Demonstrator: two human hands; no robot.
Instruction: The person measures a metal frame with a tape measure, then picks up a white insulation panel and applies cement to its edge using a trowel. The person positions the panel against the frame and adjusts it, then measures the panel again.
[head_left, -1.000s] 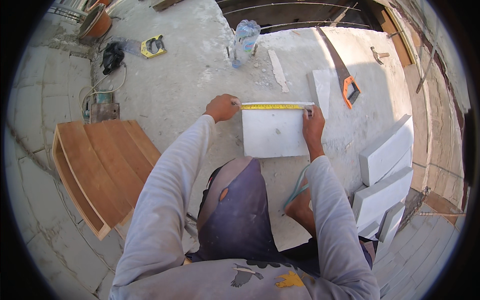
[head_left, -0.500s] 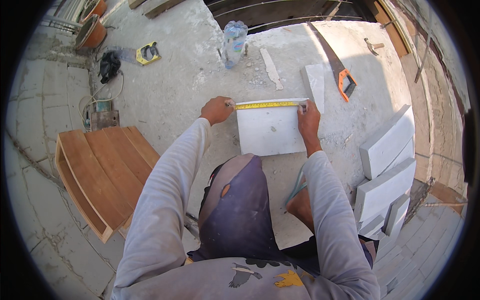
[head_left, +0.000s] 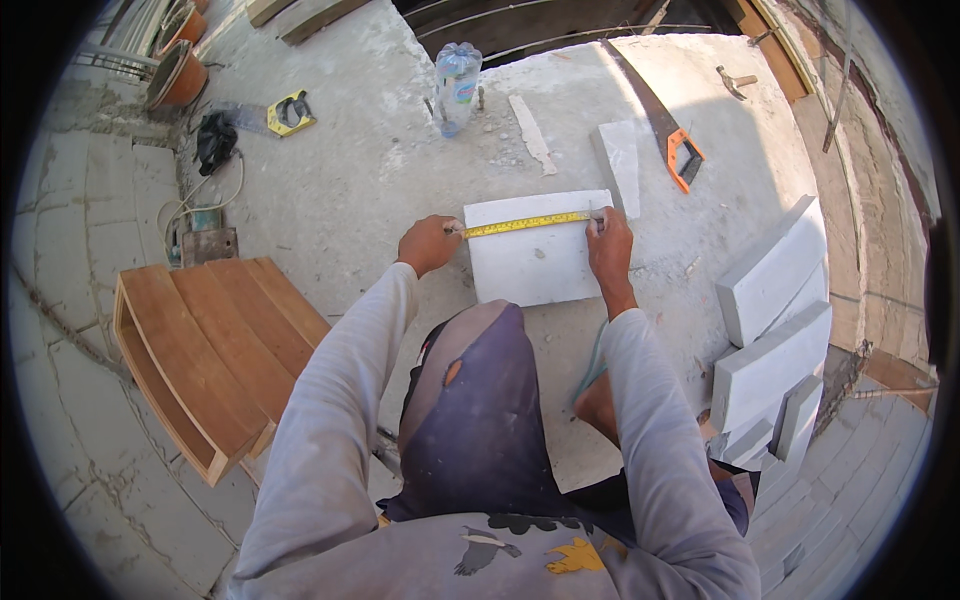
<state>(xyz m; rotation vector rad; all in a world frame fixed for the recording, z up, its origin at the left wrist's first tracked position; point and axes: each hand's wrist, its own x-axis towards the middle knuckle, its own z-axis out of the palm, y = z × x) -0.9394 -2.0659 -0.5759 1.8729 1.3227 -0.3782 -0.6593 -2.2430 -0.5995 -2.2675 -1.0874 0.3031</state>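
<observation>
A white lightweight block [head_left: 540, 268] lies on the concrete floor in front of my knee. Stretched across its upper face is a yellow tape measure [head_left: 528, 223]. My left hand [head_left: 430, 244] pinches one end of the tape at the block's left edge. At the right edge, my right hand [head_left: 610, 252] is closed on the other end. What sits inside the fingers of each hand is mostly hidden. Just beyond the right hand rests a narrow white block offcut [head_left: 620, 165].
An orange-handled handsaw [head_left: 684, 158], a hammer [head_left: 735, 83] and a plastic bottle [head_left: 458, 85] lie or stand beyond the block. Cut white blocks [head_left: 772, 365] lean at right. A wooden box [head_left: 215, 350] is at left, a yellow-handled saw [head_left: 290, 114] farther off. An opening [head_left: 560, 20] borders the far floor edge.
Both hands have brought the tape nearer to me, from the block's far edge onto its upper face. The tape now slants slightly, lower at the left.
</observation>
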